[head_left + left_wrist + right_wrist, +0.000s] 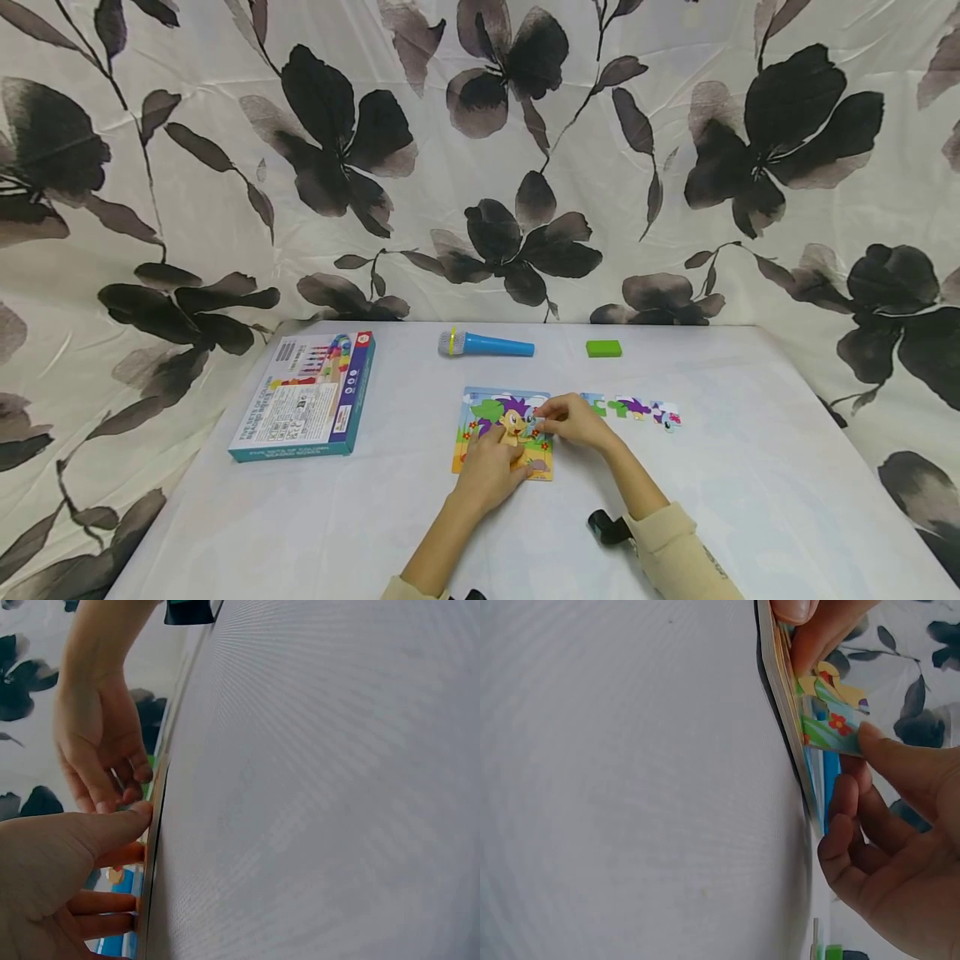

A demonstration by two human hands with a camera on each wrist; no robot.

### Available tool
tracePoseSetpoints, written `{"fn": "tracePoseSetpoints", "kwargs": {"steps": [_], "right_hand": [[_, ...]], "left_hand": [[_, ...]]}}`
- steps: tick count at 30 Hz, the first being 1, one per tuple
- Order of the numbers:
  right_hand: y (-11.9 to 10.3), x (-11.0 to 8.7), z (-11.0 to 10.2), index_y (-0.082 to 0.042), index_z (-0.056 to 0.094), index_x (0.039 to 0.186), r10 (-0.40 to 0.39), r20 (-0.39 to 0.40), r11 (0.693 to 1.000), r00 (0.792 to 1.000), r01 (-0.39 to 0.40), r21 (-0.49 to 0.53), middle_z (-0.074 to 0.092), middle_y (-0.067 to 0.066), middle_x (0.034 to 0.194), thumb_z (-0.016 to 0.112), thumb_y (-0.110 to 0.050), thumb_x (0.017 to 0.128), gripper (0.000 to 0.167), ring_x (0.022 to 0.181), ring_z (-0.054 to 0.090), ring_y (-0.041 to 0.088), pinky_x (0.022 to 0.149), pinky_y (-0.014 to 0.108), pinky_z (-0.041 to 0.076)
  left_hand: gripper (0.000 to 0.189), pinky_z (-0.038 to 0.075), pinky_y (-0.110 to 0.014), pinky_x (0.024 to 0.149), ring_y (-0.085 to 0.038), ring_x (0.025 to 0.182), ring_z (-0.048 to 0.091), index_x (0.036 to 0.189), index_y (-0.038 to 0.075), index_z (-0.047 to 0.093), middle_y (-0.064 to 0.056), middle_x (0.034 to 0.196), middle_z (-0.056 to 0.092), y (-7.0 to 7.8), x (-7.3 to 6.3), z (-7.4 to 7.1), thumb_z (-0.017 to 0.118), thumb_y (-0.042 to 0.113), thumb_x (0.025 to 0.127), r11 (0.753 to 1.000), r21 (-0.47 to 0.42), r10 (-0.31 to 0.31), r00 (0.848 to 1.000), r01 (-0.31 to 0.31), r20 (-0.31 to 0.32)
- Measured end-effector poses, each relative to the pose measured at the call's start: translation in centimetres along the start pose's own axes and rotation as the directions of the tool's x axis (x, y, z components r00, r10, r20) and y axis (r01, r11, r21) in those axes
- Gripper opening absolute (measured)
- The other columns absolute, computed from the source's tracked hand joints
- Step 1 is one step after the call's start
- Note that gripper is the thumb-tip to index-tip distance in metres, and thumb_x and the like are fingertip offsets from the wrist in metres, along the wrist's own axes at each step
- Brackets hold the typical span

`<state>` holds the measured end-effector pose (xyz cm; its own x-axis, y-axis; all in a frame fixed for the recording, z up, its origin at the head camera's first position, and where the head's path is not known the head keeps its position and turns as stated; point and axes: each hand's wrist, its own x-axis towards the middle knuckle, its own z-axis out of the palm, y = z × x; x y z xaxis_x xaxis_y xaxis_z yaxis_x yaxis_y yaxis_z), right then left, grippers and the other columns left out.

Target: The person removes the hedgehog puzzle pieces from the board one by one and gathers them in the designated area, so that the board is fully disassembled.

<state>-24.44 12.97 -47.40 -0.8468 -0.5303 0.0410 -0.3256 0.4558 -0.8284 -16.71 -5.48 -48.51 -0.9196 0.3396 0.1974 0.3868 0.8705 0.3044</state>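
A colourful jigsaw puzzle board [462, 454] with a purple-haired cartoon animal lies mid-table. On its lower part rests my left hand [486, 477], fingers extended; in the left wrist view that hand [45, 862] touches the board's face near its edge. My right hand [577, 423] is at the board's right side. Between its thumb and fingers it pinches a puzzle piece [835, 729] with a red flower on green and blue, tilted up from the board in the right wrist view. Loose puzzle pieces [635, 407] lie in a row just right of that hand.
A flat boxed set [300, 408] lies at the left of the white-covered table [315, 533]. Behind the board are a blue toy microphone [498, 345] and a green block [603, 348]. A floral cloth [645, 75] hangs behind the table.
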Motion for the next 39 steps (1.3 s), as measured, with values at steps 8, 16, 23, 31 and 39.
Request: {"fn": "tracePoseSetpoints", "kwargs": {"steps": [8,16,23,31,39], "right_hand": [[0.0,-0.7,-0.3,0.006,0.066,0.101,0.037,-0.042,0.997,0.998,-0.033,0.075,0.065,0.009,0.079,0.066,-0.010,0.087,0.021,0.069,0.053,0.012,0.059,0.022,0.046],[0.5,-3.0,-2.6,0.009,0.064,0.103,0.079,-0.102,0.992,0.992,-0.068,0.108,0.066,0.014,0.081,0.067,-0.009,0.086,0.025,0.069,0.055,0.014,0.058,0.023,0.046],[2.7,-6.4,-5.9,0.010,0.064,0.100,0.137,-0.188,0.985,0.973,-0.113,0.134,0.069,0.018,0.082,0.069,-0.007,0.084,0.025,0.070,0.063,0.016,0.060,0.023,0.048],[4.0,-10.4,-8.9,0.010,0.064,0.104,0.245,-0.246,0.969,0.938,-0.225,0.105,0.069,0.017,0.087,0.065,-0.013,0.088,0.029,0.073,0.062,0.012,0.060,0.026,0.048],[5.6,-13.2,-10.9,0.012,0.061,0.110,0.339,-0.277,0.941,0.899,-0.326,0.092,0.068,0.012,0.082,0.061,-0.014,0.091,0.032,0.066,0.058,0.009,0.056,0.025,0.048]], "left_hand": [[0.034,0.037,-0.060,0.098,-0.032,0.118,0.052,0.102,0.011,0.075,-0.016,0.116,0.064,0.1,-0.1,0.0,0.072,0.037,0.081,1.000,-0.009,-0.012,1.000,0.012,0.025],[0.033,0.037,-0.059,0.100,-0.033,0.118,0.053,0.101,0.011,0.075,-0.017,0.116,0.064,0.1,0.0,0.1,0.072,0.037,0.080,1.000,-0.006,-0.008,1.000,0.008,0.009],[0.034,0.037,-0.059,0.100,-0.032,0.117,0.053,0.101,0.011,0.075,-0.018,0.117,0.063,0.0,-0.1,0.1,0.072,0.037,0.080,1.000,0.003,-0.009,1.000,0.009,0.000],[0.035,0.037,-0.058,0.100,-0.032,0.118,0.052,0.102,0.010,0.075,-0.016,0.115,0.065,0.0,-0.1,0.2,0.072,0.037,0.081,1.000,0.002,-0.016,1.000,0.016,0.017],[0.034,0.037,-0.060,0.099,-0.032,0.118,0.052,0.101,0.010,0.075,-0.015,0.115,0.065,0.1,-0.1,0.1,0.071,0.037,0.081,1.000,0.000,-0.016,1.000,0.016,0.014]]}}
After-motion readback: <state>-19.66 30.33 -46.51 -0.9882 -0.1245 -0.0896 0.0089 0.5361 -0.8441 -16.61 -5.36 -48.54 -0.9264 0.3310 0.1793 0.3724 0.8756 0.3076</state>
